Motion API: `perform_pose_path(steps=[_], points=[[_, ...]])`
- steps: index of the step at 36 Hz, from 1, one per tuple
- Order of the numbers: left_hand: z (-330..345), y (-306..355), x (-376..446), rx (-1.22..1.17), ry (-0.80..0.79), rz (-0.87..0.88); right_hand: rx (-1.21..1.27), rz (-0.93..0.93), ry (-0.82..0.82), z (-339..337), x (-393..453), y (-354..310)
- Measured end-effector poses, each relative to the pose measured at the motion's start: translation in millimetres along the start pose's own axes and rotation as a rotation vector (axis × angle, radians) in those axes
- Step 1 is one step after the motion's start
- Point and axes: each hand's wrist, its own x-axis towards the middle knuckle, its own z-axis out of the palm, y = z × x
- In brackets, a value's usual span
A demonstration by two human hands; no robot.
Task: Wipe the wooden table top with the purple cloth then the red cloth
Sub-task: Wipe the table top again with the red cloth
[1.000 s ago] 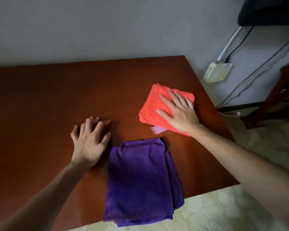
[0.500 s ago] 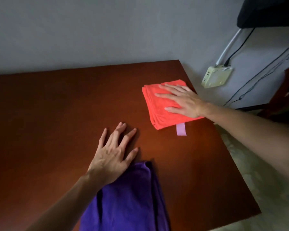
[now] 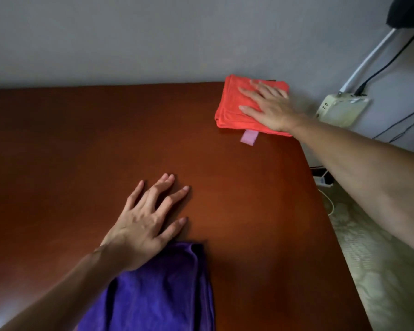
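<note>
The folded red cloth (image 3: 234, 103), with a pale purple tag at its near edge, lies at the far right corner of the wooden table top (image 3: 81, 151). My right hand (image 3: 267, 106) presses flat on it with straight fingers. The folded purple cloth (image 3: 163, 295) lies at the near edge of the table. My left hand (image 3: 146, 225) rests flat on the bare wood with fingers spread, its heel at the purple cloth's far left corner.
A grey wall runs along the table's far edge. To the right hang a cream power strip (image 3: 339, 108), a white conduit and black cables. Pale patterned floor (image 3: 380, 271) lies beyond the table's right edge, with a white plug and cord on it.
My right hand has slid the red cloth from mid-table away to the far right corner. My left hand's fingers have straightened and spread, and it stays planted beside the purple cloth.
</note>
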Motion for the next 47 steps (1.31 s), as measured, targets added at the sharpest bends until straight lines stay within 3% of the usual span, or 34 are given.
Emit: perform_pose_path(steps=[8, 20, 28, 37, 47], points=[[-0.6, 5.5, -0.7, 0.037, -0.005, -0.031, 0.012, 0.136, 0.073, 13.4, -72.0, -39.3], [-4.7, 11.8, -1.5, 0.091, -0.029, -0.046, -0.034, -0.003, 0.137, 35.6, -252.2, -101.9], [-18.8, 66.3, -21.0, -0.041, 0.023, -0.232, -0.088, -0.104, 0.107, 35.6, -351.0, -108.9], [8.6, 105.4, -89.7, 0.002, 0.175, -0.103, -0.109, -0.178, 0.055, 28.3, -370.1, -107.7], [9.8, 122.7, -101.7, -0.104, 0.03, -0.216, -0.101, -0.18, -0.003, 23.8, -369.1, -109.1]])
